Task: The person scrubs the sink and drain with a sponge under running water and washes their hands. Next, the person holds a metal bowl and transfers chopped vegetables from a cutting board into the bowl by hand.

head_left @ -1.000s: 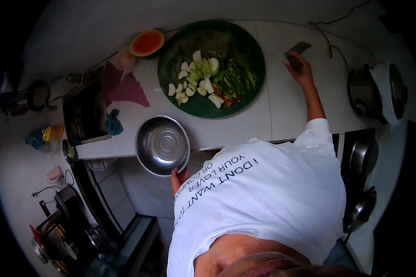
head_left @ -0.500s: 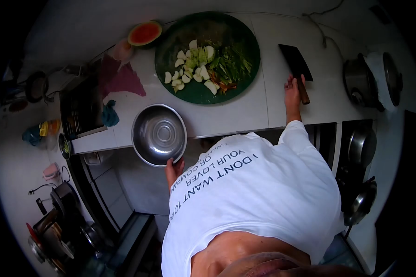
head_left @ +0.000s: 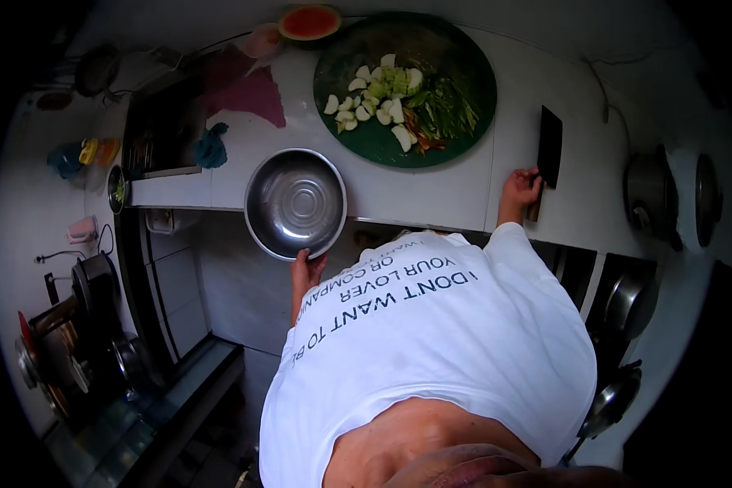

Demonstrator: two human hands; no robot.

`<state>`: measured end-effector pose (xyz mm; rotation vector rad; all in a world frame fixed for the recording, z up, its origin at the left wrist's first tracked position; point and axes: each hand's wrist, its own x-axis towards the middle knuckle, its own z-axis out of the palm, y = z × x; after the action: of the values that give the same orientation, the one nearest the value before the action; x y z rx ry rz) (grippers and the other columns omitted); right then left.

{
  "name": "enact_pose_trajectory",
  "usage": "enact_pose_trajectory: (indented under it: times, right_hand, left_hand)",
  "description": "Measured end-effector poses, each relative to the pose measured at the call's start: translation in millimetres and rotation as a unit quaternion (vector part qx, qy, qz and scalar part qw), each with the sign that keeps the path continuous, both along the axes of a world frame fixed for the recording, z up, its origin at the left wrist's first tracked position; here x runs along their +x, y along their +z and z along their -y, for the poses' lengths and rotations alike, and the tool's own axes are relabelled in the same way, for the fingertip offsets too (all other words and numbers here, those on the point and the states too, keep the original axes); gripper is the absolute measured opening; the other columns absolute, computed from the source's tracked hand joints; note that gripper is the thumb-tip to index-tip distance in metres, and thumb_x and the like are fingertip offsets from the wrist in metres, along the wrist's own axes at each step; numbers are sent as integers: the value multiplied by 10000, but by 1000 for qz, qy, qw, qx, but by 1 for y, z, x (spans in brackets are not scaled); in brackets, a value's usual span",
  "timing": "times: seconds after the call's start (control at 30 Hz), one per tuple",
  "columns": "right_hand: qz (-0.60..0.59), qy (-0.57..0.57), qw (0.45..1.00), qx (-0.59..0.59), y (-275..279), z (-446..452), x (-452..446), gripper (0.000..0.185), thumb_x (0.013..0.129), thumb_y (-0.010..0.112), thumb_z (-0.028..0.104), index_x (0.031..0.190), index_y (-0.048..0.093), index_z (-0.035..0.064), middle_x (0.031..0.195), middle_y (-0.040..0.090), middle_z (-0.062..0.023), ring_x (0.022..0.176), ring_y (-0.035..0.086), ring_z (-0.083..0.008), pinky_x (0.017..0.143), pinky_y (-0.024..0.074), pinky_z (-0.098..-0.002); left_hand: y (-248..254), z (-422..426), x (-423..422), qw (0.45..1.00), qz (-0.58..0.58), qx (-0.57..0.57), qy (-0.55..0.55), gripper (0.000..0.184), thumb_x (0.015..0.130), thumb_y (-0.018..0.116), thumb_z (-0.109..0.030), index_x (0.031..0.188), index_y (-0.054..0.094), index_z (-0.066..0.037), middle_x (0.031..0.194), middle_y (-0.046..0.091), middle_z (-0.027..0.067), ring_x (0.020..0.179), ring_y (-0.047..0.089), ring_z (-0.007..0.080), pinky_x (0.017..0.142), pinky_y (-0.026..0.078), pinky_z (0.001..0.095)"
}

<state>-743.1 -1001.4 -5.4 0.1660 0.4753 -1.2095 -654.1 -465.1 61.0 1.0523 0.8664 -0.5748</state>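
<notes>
My left hand [head_left: 307,264] grips the near rim of a shiny metal bowl [head_left: 276,213], fingers on its outside. The bowl stands out past the counter's front edge, tilted toward me, and nothing shows inside it. At the right, my right hand [head_left: 521,190] has curled fingers against the wooden handle [head_left: 533,212] of a cleaver [head_left: 550,146]. Its dark blade points away from me; part of the grip is hidden. Between the hands, farther back, a round green cutting board [head_left: 354,150] bears cut white vegetable pieces [head_left: 402,137] and chopped greens [head_left: 455,110].
A cut watermelon [head_left: 310,23] sits behind the board. A pink cloth [head_left: 256,96] and a blue crumpled bag [head_left: 211,146] lie by the sink [head_left: 164,130]. At the right stands a dark pot [head_left: 651,191]; several pans are below it.
The cleaver has turned more upright in view and come nearer to me, my right hand shifting with it. My left hand and the bowl have moved slightly away from me. The view has shifted.
</notes>
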Motion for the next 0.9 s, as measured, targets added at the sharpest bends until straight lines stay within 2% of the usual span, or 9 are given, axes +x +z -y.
enact_pose_trajectory:
  times: [0.1,0.23,0.27,0.57,0.63,0.67,0.73,0.8,0.9]
  right_hand:
    - [-1,15,1000,-26,-8,-3,4,246,834,561,183,1037,505,55,874,613,-63,742,591,-142,584,427,-257]
    - [-12,-13,996,90,7,-13,11,285,855,552,229,1067,485,51,948,612,-91,798,597,-187,627,450,-275]
    - [-33,-15,995,94,7,-11,10,314,856,551,253,1086,481,51,983,608,-91,832,594,-190,640,454,-278]
    - [-137,50,975,170,-2,16,-1,400,909,419,391,1120,484,57,1058,595,-94,931,576,-206,669,466,-286]
    - [-216,143,943,210,6,31,18,365,919,398,366,1097,502,64,1039,599,-97,920,580,-209,652,462,-279]
    - [-261,224,933,105,10,39,38,320,918,409,326,1070,517,65,1016,604,-95,902,583,-205,643,456,-270]
    - [-354,314,875,-101,65,37,111,229,902,458,251,1007,549,68,974,618,-76,849,587,-178,650,442,-257]
    - [-494,368,724,-311,103,43,200,224,863,533,246,988,582,66,953,625,-46,874,587,-137,676,427,-251]
    - [-648,289,324,-626,98,59,314,433,889,431,423,1125,547,79,1076,589,-116,1021,542,-280,833,416,-396]
  left_hand:
    - [-11,-8,-1,1000,11,-28,-2,281,806,506,-127,1033,485,38,943,600,167,862,617,260,689,539,301]
    - [-12,-3,2,1000,14,-12,17,289,790,475,-137,1023,481,35,887,601,185,594,559,208,474,455,285]
    - [-20,-14,3,999,6,-43,-7,258,804,477,-101,1019,487,41,978,574,156,848,602,296,716,533,382]
    - [-35,-18,2,998,-41,-16,35,328,787,478,-82,1095,443,24,1045,542,163,923,576,305,770,517,426]
    - [-19,3,2,998,-10,8,66,273,767,498,-121,991,492,35,882,581,151,742,589,265,627,510,375]
    - [-12,10,2,996,5,22,83,257,757,508,-141,939,517,41,800,601,146,652,596,244,555,507,349]
    - [-12,7,0,998,13,31,55,247,761,502,-133,909,516,64,777,593,140,589,564,208,519,477,312]
    - [11,31,3,993,4,83,87,239,764,500,-136,894,515,64,756,586,135,541,533,184,488,449,286]
    - [0,10,-10,999,-1,20,43,234,770,503,-125,910,509,63,791,586,145,611,576,189,547,492,280]
